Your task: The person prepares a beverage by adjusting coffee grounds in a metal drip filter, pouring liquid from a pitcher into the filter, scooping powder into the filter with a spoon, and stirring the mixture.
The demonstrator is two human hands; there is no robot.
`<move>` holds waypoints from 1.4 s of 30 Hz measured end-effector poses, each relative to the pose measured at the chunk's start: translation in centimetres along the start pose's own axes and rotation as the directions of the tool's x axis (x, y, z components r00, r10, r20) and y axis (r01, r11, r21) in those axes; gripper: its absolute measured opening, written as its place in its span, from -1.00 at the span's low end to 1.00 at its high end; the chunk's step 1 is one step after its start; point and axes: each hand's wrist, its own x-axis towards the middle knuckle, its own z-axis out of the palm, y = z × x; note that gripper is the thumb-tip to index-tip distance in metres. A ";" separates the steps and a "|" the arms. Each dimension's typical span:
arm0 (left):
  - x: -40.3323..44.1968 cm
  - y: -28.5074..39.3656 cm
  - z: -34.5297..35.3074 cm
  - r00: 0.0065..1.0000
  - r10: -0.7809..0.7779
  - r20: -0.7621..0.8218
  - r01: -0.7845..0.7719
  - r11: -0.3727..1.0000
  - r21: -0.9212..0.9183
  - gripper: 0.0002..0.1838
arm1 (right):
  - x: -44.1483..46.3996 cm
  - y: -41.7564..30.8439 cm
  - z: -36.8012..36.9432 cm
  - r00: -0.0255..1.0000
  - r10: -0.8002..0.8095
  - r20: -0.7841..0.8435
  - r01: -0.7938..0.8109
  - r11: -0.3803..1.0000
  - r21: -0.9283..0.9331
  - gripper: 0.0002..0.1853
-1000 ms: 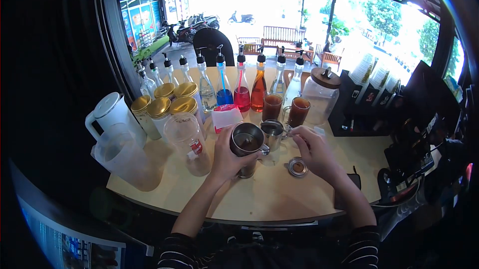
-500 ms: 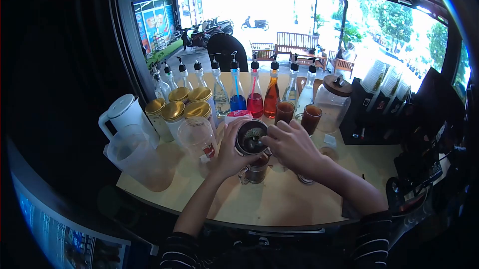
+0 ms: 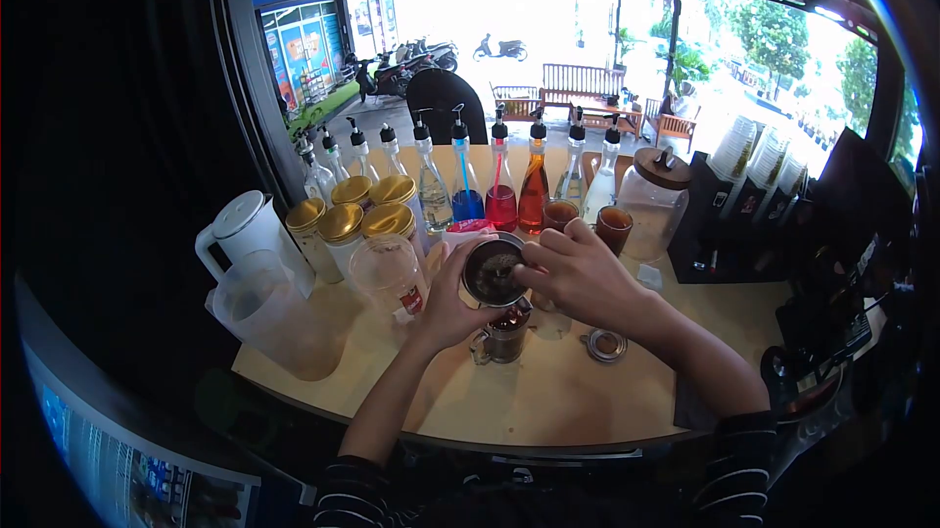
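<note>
My left hand (image 3: 450, 298) is wrapped around a round metal cup (image 3: 470, 285), its mouth tipped toward me. Dark contents with some foam or grounds (image 3: 497, 262) show inside. Over the cup's right side is my right hand (image 3: 578, 268), its fingers pinched together at the opening; whatever they hold is hidden by the fingers and the dark contents. Just below the cup stands a clear glass mug (image 3: 505, 344) with dark reddish-brown liquid. A small round metal lid or strainer (image 3: 606, 345) lies on the counter, right of the mug.
Pump bottles (image 3: 499, 205) line the counter's back. Gold-lidded jars (image 3: 341, 224), a clear plastic tub (image 3: 382, 268), a white jug (image 3: 245, 229) and a translucent pitcher (image 3: 269, 312) stand left. Two brown-filled glasses (image 3: 613, 230), a lidded glass jar (image 3: 654, 210) and a cup rack (image 3: 734, 219) are right.
My right hand has shifted slightly up and inward over the cup, uncovering the round metal piece on the counter. The left hand holds the metal cup almost in the same place.
</note>
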 end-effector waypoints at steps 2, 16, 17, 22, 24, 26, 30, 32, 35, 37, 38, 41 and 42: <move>0.0 -0.1 0.1 1.000 -0.019 -0.005 0.018 0.994 -0.107 -0.07 | 0.0 0.2 -0.4 0.997 -0.036 -0.069 0.024 0.985 -0.172 -0.91; 0.2 0.0 0.4 0.996 0.087 -0.014 -0.087 0.996 0.026 -0.08 | 0.2 -0.6 0.0 0.998 0.055 0.023 -0.055 0.998 0.043 -0.89; 0.2 -0.1 0.3 0.996 0.089 -0.027 -0.089 0.996 0.027 -0.08 | 0.2 -0.3 -0.1 0.998 0.055 0.023 -0.056 0.998 0.043 -0.89; 0.2 0.0 0.0 0.999 0.051 -0.006 -0.051 0.997 -0.058 -0.09 | 0.5 -0.2 0.2 0.999 -0.037 -0.004 0.037 0.998 -0.045 -0.90; 0.3 -0.3 -0.1 0.998 0.055 -0.005 -0.055 0.997 -0.062 -0.08 | 0.5 0.1 -0.2 0.999 -0.051 0.005 0.051 0.997 -0.065 -0.91; 0.0 -0.6 0.2 0.999 0.041 -0.015 -0.043 0.992 -0.118 -0.06 | 0.6 0.3 -0.3 0.998 -0.062 0.019 0.063 0.995 -0.081 -0.91; 0.1 0.0 0.1 1.000 0.008 0.004 -0.007 0.987 -0.163 -0.04 | 0.7 0.1 -0.2 0.990 -0.142 -0.021 0.137 0.981 -0.137 -0.92; 0.0 0.3 0.0 0.999 -0.019 0.032 0.025 0.974 -0.226 -0.03 | 0.7 0.0 -0.1 0.984 -0.179 -0.021 0.174 0.973 -0.151 -0.92; 0.1 0.4 0.1 0.996 -0.083 0.046 0.093 0.940 -0.328 -0.04 | 0.6 0.1 0.0 0.989 -0.132 -0.073 0.120 0.981 -0.150 -0.91; 0.1 0.6 -0.1 0.994 -0.089 0.062 0.105 0.937 -0.332 -0.04 | 0.4 -0.4 0.2 0.976 -0.202 -0.086 0.189 0.971 -0.145 -0.90; 0.2 0.7 -0.1 0.992 -0.096 0.082 0.118 0.933 -0.339 -0.04 | 0.5 -0.3 0.1 0.975 -0.203 -0.086 0.189 0.971 -0.146 -0.90; 0.0 0.2 0.5 0.995 -0.088 0.046 0.099 0.897 -0.430 -0.01 | 0.5 -0.2 -0.2 0.991 -0.089 -0.101 0.074 0.987 -0.144 -0.88; 0.0 0.1 0.7 0.995 -0.087 0.045 0.098 0.898 -0.429 -0.01 | 0.5 -0.4 0.0 0.991 -0.090 -0.100 0.079 0.990 -0.115 -0.87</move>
